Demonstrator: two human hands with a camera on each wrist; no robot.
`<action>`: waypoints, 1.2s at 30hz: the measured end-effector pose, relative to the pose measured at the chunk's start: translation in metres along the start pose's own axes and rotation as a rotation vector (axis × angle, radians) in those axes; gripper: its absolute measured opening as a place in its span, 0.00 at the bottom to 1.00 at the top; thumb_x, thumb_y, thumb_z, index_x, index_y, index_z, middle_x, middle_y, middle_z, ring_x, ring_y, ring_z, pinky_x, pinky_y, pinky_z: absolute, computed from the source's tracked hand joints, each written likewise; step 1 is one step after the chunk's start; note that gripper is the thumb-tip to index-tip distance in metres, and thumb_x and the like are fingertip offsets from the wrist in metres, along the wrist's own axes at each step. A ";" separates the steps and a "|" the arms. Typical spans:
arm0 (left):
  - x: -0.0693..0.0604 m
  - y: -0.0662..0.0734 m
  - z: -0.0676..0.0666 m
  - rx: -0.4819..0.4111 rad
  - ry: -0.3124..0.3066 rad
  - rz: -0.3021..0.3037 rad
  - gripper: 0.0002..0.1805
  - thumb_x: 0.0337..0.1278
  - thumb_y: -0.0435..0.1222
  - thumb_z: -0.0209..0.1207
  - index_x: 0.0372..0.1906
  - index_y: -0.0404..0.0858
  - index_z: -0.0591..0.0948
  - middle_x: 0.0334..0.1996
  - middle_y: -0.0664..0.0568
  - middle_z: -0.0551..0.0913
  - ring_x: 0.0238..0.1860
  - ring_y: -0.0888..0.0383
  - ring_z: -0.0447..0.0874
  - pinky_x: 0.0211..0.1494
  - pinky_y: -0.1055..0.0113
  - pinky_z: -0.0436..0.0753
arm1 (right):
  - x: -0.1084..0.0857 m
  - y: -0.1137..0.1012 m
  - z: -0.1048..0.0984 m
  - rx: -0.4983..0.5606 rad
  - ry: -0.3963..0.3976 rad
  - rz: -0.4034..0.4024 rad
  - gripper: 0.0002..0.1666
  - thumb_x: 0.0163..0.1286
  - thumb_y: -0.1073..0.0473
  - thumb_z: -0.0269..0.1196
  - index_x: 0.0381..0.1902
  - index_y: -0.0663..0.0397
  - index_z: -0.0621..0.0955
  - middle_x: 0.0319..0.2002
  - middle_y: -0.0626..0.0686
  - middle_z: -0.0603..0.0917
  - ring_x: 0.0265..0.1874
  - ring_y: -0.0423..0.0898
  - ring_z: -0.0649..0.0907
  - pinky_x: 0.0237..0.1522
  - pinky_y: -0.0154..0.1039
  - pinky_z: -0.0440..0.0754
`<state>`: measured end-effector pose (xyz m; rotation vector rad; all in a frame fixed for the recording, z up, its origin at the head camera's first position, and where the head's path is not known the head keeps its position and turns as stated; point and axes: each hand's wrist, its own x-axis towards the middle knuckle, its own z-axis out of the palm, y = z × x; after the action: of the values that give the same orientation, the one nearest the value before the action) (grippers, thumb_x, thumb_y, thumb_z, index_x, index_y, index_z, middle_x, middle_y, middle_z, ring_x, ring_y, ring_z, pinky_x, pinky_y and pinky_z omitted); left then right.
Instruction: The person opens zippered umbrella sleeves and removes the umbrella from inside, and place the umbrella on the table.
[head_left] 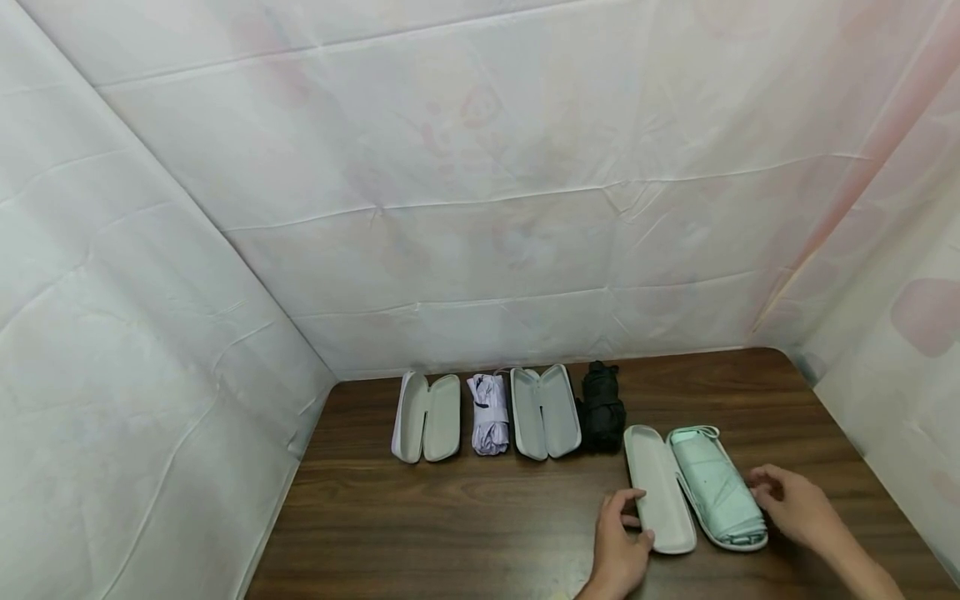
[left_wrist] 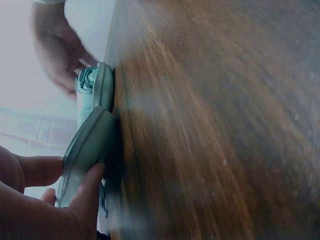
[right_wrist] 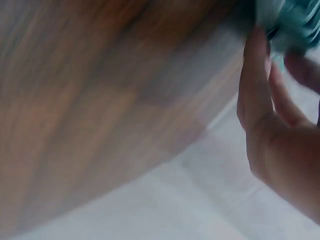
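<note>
At the right of the table lies an unfolded mint case (head_left: 660, 492) with a pale lining. A folded mint-green umbrella (head_left: 716, 487) lies in its right half. My left hand (head_left: 621, 542) pinches the outer edge of the left half between thumb and fingers; the left wrist view shows this half (left_wrist: 87, 147) tilted off the tabletop. Beside the right half, my right hand (head_left: 795, 504) has its fingers loosely bent by the rim and the umbrella. Blur in the right wrist view hides whether these fingers (right_wrist: 257, 75) touch the case or the umbrella.
Along the back of the brown wooden table (head_left: 450, 525) stand two more open cases, one at left (head_left: 442, 417) and one mid-row (head_left: 561, 412). A lilac folded umbrella (head_left: 490, 414) lies between them, and a black one (head_left: 602, 408) lies further right. White cloth (head_left: 487, 250) hangs behind.
</note>
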<state>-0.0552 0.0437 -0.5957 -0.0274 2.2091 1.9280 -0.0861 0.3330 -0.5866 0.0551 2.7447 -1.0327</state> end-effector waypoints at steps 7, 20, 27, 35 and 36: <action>0.000 0.000 0.001 -0.005 -0.015 -0.051 0.30 0.52 0.14 0.64 0.55 0.47 0.83 0.47 0.60 0.76 0.39 0.67 0.77 0.41 0.71 0.81 | -0.009 -0.033 0.020 -0.216 0.054 -0.017 0.52 0.73 0.38 0.68 0.64 0.86 0.70 0.53 0.83 0.77 0.51 0.79 0.80 0.42 0.68 0.83; -0.001 0.000 0.004 0.001 -0.026 -0.023 0.30 0.52 0.15 0.64 0.56 0.47 0.83 0.48 0.61 0.75 0.38 0.69 0.76 0.41 0.72 0.80 | -0.013 -0.060 0.051 -0.352 0.166 0.022 0.56 0.56 0.52 0.81 0.60 0.94 0.64 0.48 0.88 0.71 0.45 0.83 0.77 0.35 0.72 0.80; -0.002 0.001 0.005 0.004 -0.020 -0.017 0.30 0.52 0.15 0.65 0.56 0.47 0.83 0.48 0.61 0.75 0.38 0.69 0.76 0.41 0.73 0.80 | -0.005 -0.070 0.051 -0.335 0.066 0.131 0.59 0.58 0.56 0.79 0.67 0.91 0.58 0.52 0.91 0.66 0.51 0.87 0.73 0.37 0.74 0.80; -0.002 0.002 0.006 0.002 -0.027 0.000 0.30 0.52 0.16 0.65 0.56 0.46 0.82 0.48 0.61 0.75 0.39 0.70 0.76 0.41 0.74 0.80 | -0.004 -0.075 0.058 -0.353 0.109 0.140 0.59 0.56 0.57 0.80 0.65 0.92 0.57 0.48 0.89 0.66 0.46 0.85 0.74 0.31 0.70 0.82; -0.002 0.002 0.006 0.000 -0.027 -0.001 0.30 0.52 0.16 0.65 0.56 0.46 0.83 0.48 0.61 0.75 0.39 0.70 0.76 0.41 0.74 0.80 | -0.005 -0.075 0.058 -0.356 0.115 0.135 0.59 0.56 0.58 0.80 0.66 0.91 0.57 0.48 0.89 0.66 0.46 0.85 0.74 0.31 0.71 0.82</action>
<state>-0.0527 0.0502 -0.5940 -0.0017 2.1917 1.9164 -0.0792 0.2386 -0.5797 0.2471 2.9360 -0.5115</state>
